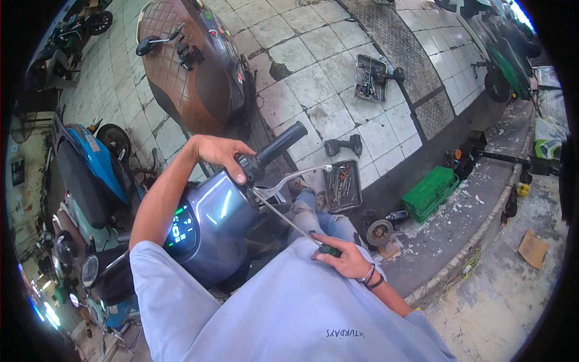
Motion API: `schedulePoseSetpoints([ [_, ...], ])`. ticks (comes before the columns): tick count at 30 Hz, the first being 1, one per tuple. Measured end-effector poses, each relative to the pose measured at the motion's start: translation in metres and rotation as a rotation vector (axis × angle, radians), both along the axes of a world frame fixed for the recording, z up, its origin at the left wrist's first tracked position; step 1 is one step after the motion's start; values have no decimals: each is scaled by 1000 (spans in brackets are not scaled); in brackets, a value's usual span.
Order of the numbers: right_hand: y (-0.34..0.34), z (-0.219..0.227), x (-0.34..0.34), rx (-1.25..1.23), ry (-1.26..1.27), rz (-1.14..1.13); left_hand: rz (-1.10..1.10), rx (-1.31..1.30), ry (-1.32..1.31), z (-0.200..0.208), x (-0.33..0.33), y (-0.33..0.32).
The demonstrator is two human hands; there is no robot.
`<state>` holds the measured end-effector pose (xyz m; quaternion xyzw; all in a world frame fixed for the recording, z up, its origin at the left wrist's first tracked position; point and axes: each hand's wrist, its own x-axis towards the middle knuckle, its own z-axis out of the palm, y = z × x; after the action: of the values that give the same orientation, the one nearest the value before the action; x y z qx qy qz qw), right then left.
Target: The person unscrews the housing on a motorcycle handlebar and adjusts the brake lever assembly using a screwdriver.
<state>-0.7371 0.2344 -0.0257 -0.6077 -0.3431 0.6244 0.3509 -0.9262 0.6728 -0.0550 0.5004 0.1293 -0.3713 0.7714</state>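
My left hand [220, 155] grips the black switch housing [249, 168] on a scooter handlebar, thumb and forefinger on either side of it. A black rubber grip [283, 143] extends beyond the housing, with a silver brake lever [292, 177] beside it. In my right hand [350, 259] is a long screwdriver [283, 216] with a dark green handle. Its shaft slants up and left to the lever's pivot end; whether the tip sits in a screw is too small to tell. Under my left forearm lies the glossy grey handlebar cover [218, 202] with a lit display [181, 230].
A tool tray [344, 187] and a cordless drill [344, 146] lie on the tiles. Farther off is another tool tray [370, 78]. A green toolbox [429, 193] and a brake disc [380, 232] are at right. A brown scooter seat [181, 60] stands ahead; parked scooters [90, 163] line the left.
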Motion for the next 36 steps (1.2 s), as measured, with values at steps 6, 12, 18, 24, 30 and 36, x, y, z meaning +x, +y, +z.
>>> schedulePoseSetpoints([
  [6, -2, -21, -8, -176, 356, -21, -22, 81, -76, -14, -2, 8],
  [12, -6, -6, -12, -198, 323, -187, -17, 139, -4, -21, -6, 13],
  [18, -18, -30, -13, -222, 381, -175, -13, 135, -50, -18, -2, 12],
  [24, -23, -27, -22, -278, 369, -215, -20, 119, -86, -18, -4, 7],
  [30, -16, 54, -44, -285, -156, -300, -28, 122, -53, -6, 1, 7],
  [36, -57, 62, -55, -7, -33, -595, -4, 142, -121, -13, -5, 7],
])
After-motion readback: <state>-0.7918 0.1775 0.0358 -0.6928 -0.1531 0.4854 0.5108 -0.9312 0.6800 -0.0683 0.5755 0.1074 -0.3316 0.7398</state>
